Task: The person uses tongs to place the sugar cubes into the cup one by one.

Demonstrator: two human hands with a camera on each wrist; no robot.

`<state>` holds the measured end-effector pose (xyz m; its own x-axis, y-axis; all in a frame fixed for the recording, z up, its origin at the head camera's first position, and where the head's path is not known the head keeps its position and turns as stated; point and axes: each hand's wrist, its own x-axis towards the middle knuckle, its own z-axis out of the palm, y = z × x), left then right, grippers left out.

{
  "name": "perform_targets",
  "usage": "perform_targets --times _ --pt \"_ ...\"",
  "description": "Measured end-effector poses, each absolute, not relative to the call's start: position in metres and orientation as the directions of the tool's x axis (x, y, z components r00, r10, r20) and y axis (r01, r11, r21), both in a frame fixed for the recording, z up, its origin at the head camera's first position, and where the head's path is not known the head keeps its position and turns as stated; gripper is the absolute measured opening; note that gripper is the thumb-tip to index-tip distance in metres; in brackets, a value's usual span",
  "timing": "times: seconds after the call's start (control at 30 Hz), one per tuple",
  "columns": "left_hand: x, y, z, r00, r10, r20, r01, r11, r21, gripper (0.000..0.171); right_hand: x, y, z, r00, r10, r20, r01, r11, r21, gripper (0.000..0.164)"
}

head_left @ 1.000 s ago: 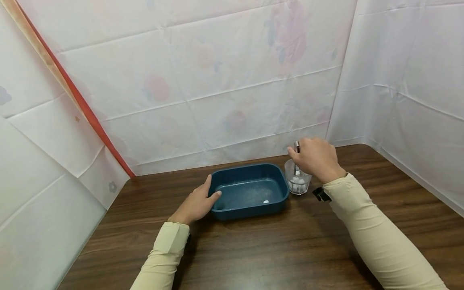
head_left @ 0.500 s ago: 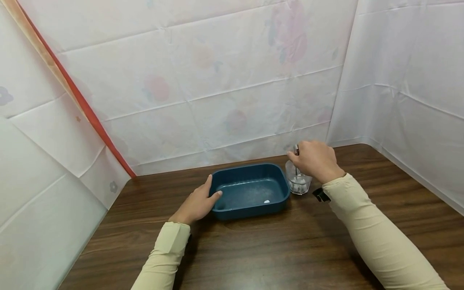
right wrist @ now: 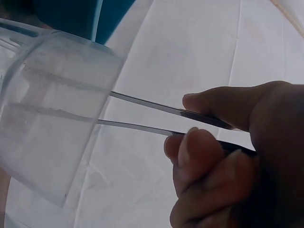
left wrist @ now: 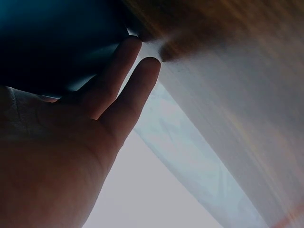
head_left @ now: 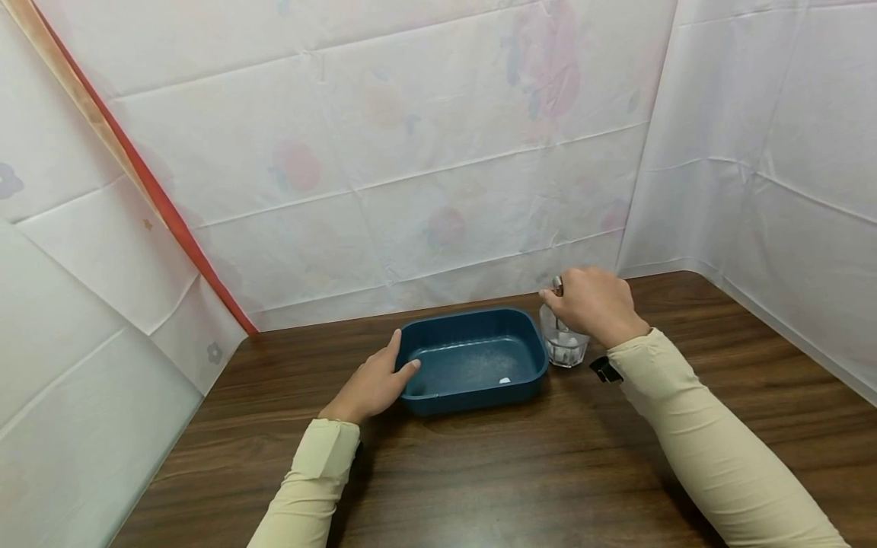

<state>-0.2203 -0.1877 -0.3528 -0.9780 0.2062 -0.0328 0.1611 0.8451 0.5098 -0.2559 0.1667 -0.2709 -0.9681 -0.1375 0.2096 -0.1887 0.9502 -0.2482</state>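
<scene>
In the head view my left hand (head_left: 373, 384) rests against the left end of a dark blue rectangular plastic basin (head_left: 473, 399), its thumb over the rim. The left wrist view has two of its fingers (left wrist: 135, 92) extended straight beside the basin's outer wall. My right hand (head_left: 592, 304) holds slim metal tongs (right wrist: 147, 104) between thumb and fingers. Their two arms stand apart and reach down into a clear glass (head_left: 567, 352) beside the basin's right end. White pieces lie in the glass, partly hidden by the hand. One small white piece (head_left: 505, 380) lies on the basin's floor.
The basin and glass stand on a dark wood-grain table (head_left: 493, 472), towards its back edge. White printed cloth (head_left: 438, 167) hangs behind and at both sides. A red strip (head_left: 185, 236) runs down the cloth at the left. A black wrist device (head_left: 606, 369) sits under my right cuff.
My right hand has sunk slightly with the tongs, deeper over the glass, and the white pieces show less. The left hand and the basin have stayed almost still.
</scene>
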Motion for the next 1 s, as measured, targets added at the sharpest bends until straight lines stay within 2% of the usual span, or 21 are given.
perform_targets --times 0.33,0.67,1.0 --pt "-0.221 -0.188 -0.353 -0.981 0.193 -0.022 0.149 0.821 0.551 0.070 -0.254 0.165 -0.270 -0.970 -0.133 0.203 -0.182 0.952 -0.246 0.047" --pt "-0.222 -0.184 -0.354 -0.978 0.206 0.022 0.185 0.817 0.546 0.065 -0.252 0.168 -0.265 -0.975 -0.085 0.205 -0.139 0.954 -0.264 0.056" --pt "-0.221 -0.181 -0.353 -0.970 0.222 0.101 0.243 0.848 0.470 0.066 -0.243 0.169 -0.257 -0.946 -0.051 0.322 -0.137 0.958 -0.251 0.056"
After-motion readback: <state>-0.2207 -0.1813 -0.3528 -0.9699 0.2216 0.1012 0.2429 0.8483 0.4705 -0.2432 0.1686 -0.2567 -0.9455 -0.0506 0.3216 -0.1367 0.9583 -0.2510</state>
